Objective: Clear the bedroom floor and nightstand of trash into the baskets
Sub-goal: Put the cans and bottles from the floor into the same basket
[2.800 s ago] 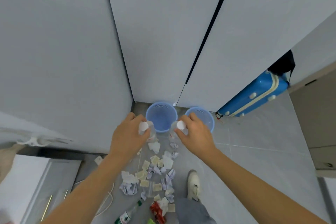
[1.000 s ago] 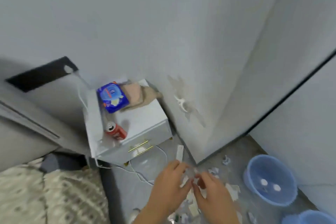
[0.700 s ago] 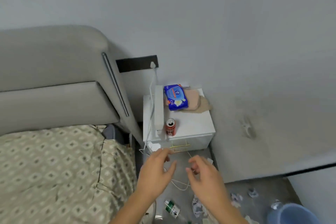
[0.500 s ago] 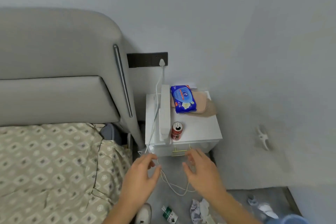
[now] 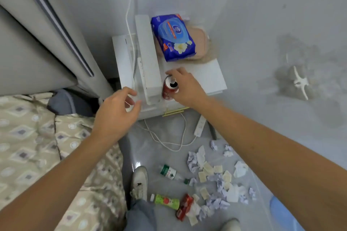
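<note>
1. Your right hand (image 5: 185,86) reaches over the white nightstand top, the bench (image 5: 210,77) here, and its fingers (image 5: 175,71) curl around the upright red aluminium drink can (image 5: 169,88). They touch its rim and far side, but you cannot tell whether the grip is closed firmly.
2. The can stands near the front edge of the bench, just beside a long white box-shaped block (image 5: 147,58) on the side away from your right palm.
3. Your left hand (image 5: 116,116) hovers at the front left corner of the bench with its fingers (image 5: 129,92) loosely spread and holding nothing.
4. Beyond your right fingertips, at the back of the bench, a blue plastic pack of wet wipes (image 5: 172,37) lies on a folded beige cloth (image 5: 201,43).
5. A white cable (image 5: 129,15) runs down the wall past the block, and more of it loops on the grey floor (image 5: 165,137) below your wrists, beside a white power strip (image 5: 200,125).
6. Nearer to you than both hands, floor trash lies scattered: crumpled white and purple paper balls (image 5: 216,184), a clear plastic bottle with a green label (image 5: 169,171), a green tube-shaped bottle (image 5: 166,200) and a red wrapper (image 5: 185,207).
7. A light blue plastic basket (image 5: 281,212) shows only its edge, under your right forearm.
8. The patterned bedspread (image 5: 37,146) lies under your left forearm.
</note>
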The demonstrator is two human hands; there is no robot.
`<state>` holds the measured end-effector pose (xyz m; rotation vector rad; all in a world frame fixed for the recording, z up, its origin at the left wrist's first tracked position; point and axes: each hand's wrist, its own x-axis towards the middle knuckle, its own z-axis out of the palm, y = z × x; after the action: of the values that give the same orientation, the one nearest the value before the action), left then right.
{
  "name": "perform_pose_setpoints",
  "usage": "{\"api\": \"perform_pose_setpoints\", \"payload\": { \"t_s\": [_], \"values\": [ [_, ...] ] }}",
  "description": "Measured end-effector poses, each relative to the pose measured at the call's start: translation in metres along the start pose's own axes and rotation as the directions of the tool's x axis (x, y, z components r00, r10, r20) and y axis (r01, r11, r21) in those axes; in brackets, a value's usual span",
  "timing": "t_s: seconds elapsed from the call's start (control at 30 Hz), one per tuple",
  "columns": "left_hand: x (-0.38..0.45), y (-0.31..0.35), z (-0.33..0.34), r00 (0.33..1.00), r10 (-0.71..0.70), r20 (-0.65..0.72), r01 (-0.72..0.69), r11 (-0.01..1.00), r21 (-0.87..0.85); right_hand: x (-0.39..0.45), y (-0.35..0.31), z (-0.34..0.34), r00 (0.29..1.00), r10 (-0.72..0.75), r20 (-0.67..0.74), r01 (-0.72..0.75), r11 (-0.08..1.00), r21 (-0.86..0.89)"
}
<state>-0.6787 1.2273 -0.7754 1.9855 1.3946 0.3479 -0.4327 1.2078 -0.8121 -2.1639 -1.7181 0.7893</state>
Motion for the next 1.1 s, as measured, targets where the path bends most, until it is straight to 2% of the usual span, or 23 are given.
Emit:
{"api": "perform_pose_setpoints", "payload": {
  "t_s": [0.1, 0.2, 0.27, 0.33, 0.47, 0.63, 0.77, 0.87, 0.93, 0.97, 1.03, 1.1],
  "values": [
    [-0.027, -0.024, 0.024, 0.999, -0.036, 0.016, 0.036, 0.999, 0.006, -0.006, 0.010, 0.012, 0.998, -0.018, -0.067, 0.019, 1.000, 0.018],
    [-0.070, -0.038, 0.060, 0.996, -0.053, 0.065, 0.050, 0.998, 0.038, -0.029, 0.016, 0.009, 0.971, 0.020, -0.239, 0.000, 0.997, 0.081],
    [-0.100, -0.041, 0.094, 0.991, -0.056, 0.121, 0.049, 0.997, 0.063, -0.066, 0.028, 0.009, 0.933, 0.035, -0.357, 0.026, 0.986, 0.165],
    [-0.123, -0.041, 0.139, 0.977, -0.057, 0.204, 0.036, 0.994, 0.105, -0.118, 0.052, 0.014, 0.907, 0.055, -0.418, 0.040, 0.976, 0.215],
    [-0.151, -0.058, 0.267, 0.918, -0.073, 0.389, -0.009, 0.979, 0.204, -0.227, 0.138, 0.058, 0.920, 0.110, -0.376, -0.026, 0.974, 0.223],
    [-0.176, -0.131, 0.447, 0.761, -0.056, 0.647, -0.249, 0.895, 0.369, -0.321, 0.273, 0.158, 0.948, 0.187, -0.258, -0.147, 0.975, 0.166],
    [-0.195, -0.212, 0.543, 0.742, 0.017, 0.671, -0.452, 0.751, 0.481, -0.373, 0.362, 0.230, 0.931, 0.256, -0.261, -0.209, 0.959, 0.194],
    [-0.204, -0.259, 0.573, 0.734, 0.058, 0.677, -0.550, 0.635, 0.542, -0.403, 0.402, 0.267, 0.900, 0.344, -0.267, -0.296, 0.933, 0.206],
    [-0.207, -0.273, 0.581, 0.760, 0.073, 0.646, -0.550, 0.602, 0.579, -0.420, 0.414, 0.282, 0.892, 0.370, -0.259, -0.313, 0.920, 0.237],
    [-0.207, -0.272, 0.580, 0.776, 0.100, 0.623, -0.547, 0.598, 0.585, -0.427, 0.417, 0.285, 0.886, 0.383, -0.260, -0.321, 0.913, 0.251],
    [-0.212, -0.252, 0.567, 0.767, 0.095, 0.635, -0.545, 0.619, 0.566, -0.441, 0.420, 0.282, 0.864, 0.428, -0.266, -0.354, 0.891, 0.283],
    [-0.219, -0.200, 0.544, 0.790, 0.099, 0.605, -0.483, 0.707, 0.516, -0.459, 0.417, 0.268, 0.827, 0.489, -0.279, -0.395, 0.857, 0.331]
  ]
}}
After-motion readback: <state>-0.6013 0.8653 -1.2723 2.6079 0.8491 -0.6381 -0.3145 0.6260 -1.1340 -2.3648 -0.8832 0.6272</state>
